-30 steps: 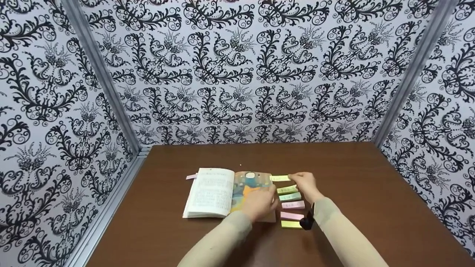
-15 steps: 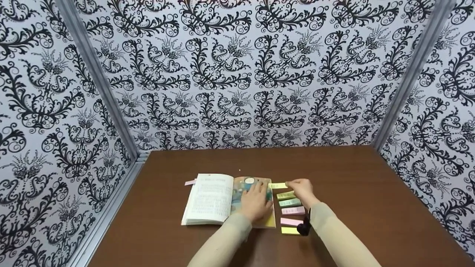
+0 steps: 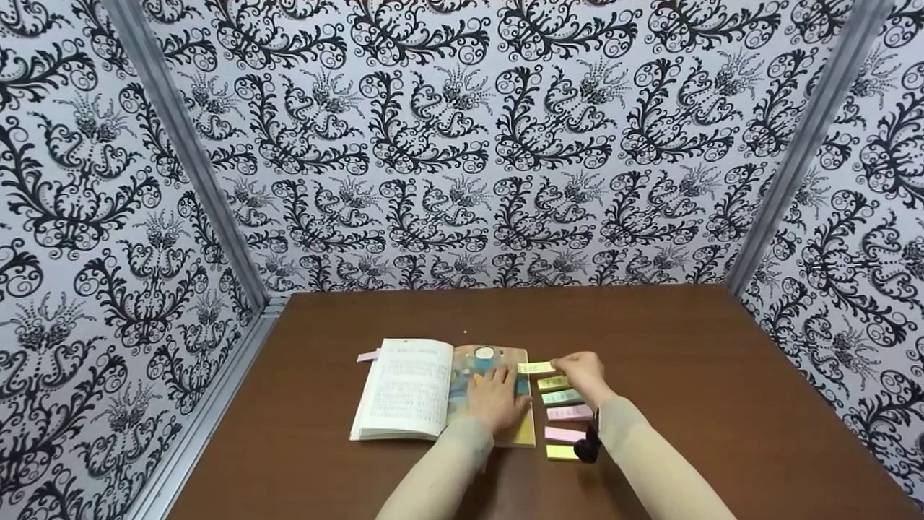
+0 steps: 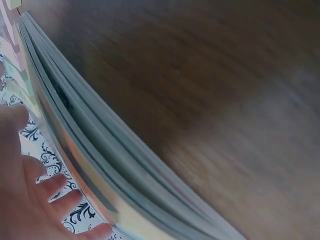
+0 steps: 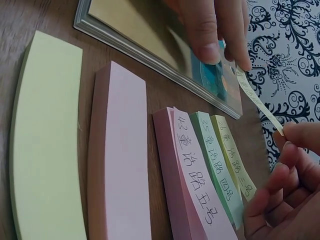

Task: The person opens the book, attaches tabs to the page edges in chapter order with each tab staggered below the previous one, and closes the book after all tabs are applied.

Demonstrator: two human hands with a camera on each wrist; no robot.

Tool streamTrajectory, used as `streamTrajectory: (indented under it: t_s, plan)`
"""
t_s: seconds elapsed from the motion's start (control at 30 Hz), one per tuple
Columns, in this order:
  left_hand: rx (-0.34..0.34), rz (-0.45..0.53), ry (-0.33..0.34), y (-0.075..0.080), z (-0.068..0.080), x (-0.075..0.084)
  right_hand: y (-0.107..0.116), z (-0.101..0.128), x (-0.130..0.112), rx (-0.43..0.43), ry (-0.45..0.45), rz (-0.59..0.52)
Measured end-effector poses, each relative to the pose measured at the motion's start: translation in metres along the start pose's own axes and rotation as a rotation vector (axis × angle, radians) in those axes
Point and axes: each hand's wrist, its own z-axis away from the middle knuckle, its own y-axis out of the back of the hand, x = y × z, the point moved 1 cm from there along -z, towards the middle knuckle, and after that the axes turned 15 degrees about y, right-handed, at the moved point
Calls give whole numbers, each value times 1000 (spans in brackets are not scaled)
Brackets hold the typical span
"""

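Note:
An open book (image 3: 411, 390) lies on the brown table, printed text on its left page and a colourful illustration on the right. My left hand (image 3: 498, 404) rests on the illustrated page with fingers extended. Between thumb and finger, my right hand (image 3: 583, 374) pinches one end of a pale yellow sticky tab (image 5: 261, 104) bearing handwriting. The tab's other end lies over the page's right edge, by the left fingertips. Below that hand, a column of sticky-tab pads includes yellow-green (image 5: 232, 155), green (image 5: 215, 165) and pink (image 5: 195, 170) ones with writing.
A blank pink pad (image 5: 125, 150) and a blank yellow pad (image 5: 47, 140) end the column nearest me. A pinkish tab (image 3: 367, 356) sticks out from the book's left side. Patterned walls (image 3: 462, 180) enclose the table's back and sides.
My left hand has gone from curled to spread flat on the illustrated page. The right hand has shifted slightly left with the tab, which now overlaps the page edge.

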Motion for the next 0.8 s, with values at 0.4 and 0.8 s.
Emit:
streamTrajectory:
  t_s: [0.4,0.8]
  plan:
    - [6,-119,21,9,10,8,-3,3,1,-39,13,55]
    - [-51,-184,25,12,7,12,-2,2,-1,-34,-8,32]
